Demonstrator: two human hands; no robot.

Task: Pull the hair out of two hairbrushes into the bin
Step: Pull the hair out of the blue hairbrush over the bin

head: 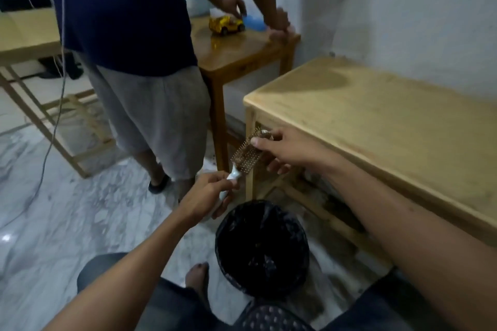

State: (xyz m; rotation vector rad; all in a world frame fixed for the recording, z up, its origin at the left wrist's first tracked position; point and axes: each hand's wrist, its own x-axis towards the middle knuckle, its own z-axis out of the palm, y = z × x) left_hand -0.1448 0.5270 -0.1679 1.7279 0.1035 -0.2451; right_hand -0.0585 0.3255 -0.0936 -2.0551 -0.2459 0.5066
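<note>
Holding the hairbrush (246, 160) bristles-up, beyond the bin's (262, 248) far rim rather than squarely over its opening, so risking pulled hair drifting onto the floor (53, 223) instead of into the liner; likelier still given the awkward reach. Left hand (207, 197) clenched round the pale handle just below the head. Right hand (279, 149) half curled, thumb and fingertips pinching at the brush's top end, touching the bristles; hair in that pinch too blurred to tell

White-handled pin-bristle hairbrush (243, 162) held above round black-lined bin (262, 250) on marble floor (53, 223), pale wooden table (376, 121) right, standing person (129, 62) behind left.
</note>
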